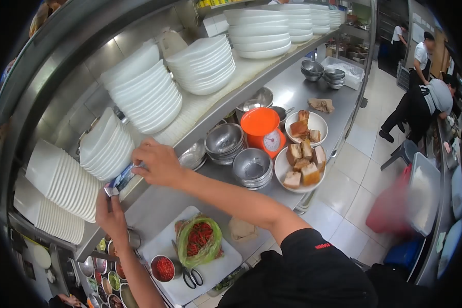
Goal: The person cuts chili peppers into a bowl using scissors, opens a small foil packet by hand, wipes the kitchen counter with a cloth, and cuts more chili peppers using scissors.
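Note:
Both hands are raised at the front edge of the steel shelf (200, 124), just before stacks of white bowls (108, 146). My left hand (112, 215) is closed, with a small silvery item (111, 191) at its fingertips. To its upper right, my right hand (156, 163) pinches the end of a small blue printed packet (123, 178), which spans the gap between the hands. Below them, a white cutting board (226, 262) carries a green plastic bag (213, 241) of red chillies, a metal cup of chopped chillies (162, 268) and black-handled scissors (192, 277).
An orange scale (262, 126), metal bowls (252, 167) and white bowls of meat chunks (305, 167) stand on the steel counter to the right. Ingredient tins (108, 282) are at lower left. People (423, 102) work across the tiled aisle, near a grey stool (401, 154).

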`<state>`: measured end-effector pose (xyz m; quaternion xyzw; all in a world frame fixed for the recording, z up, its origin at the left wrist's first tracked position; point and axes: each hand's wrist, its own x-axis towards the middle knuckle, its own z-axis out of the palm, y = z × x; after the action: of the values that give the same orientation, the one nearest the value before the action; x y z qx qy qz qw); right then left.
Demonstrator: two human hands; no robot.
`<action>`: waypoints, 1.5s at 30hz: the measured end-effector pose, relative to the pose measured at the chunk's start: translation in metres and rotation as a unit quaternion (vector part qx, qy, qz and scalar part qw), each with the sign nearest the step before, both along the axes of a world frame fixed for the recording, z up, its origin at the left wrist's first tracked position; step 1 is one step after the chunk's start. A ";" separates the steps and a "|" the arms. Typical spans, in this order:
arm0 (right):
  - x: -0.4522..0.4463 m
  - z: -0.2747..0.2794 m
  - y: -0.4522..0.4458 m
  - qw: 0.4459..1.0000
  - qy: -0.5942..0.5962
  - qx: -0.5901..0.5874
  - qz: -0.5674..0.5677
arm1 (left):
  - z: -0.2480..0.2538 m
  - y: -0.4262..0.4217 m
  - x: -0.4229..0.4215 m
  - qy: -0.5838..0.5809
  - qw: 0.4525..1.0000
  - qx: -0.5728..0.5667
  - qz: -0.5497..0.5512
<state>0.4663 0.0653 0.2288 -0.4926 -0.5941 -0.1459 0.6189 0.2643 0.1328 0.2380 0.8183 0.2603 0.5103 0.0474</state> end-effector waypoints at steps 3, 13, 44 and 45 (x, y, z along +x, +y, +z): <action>0.000 0.001 0.000 1.000 -0.016 0.005 -0.009 | -0.005 0.003 -0.001 -0.031 1.000 -0.003 -0.006; -0.001 0.004 -0.008 0.999 -0.026 0.021 -0.022 | -0.017 -0.001 -0.019 -0.007 0.995 0.083 0.049; -0.212 -0.209 -0.194 0.870 0.252 -0.402 -0.135 | -0.254 -0.146 -0.186 0.214 0.884 -0.414 0.021; -0.216 -0.204 -0.192 0.866 0.252 -0.406 -0.147 | -0.257 -0.146 -0.183 0.276 0.883 -0.376 0.044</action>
<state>0.2499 -0.1269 0.0250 -0.8016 -0.3457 0.1481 0.4647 0.0815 -0.0132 -0.0188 0.8343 0.4712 0.1288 0.2555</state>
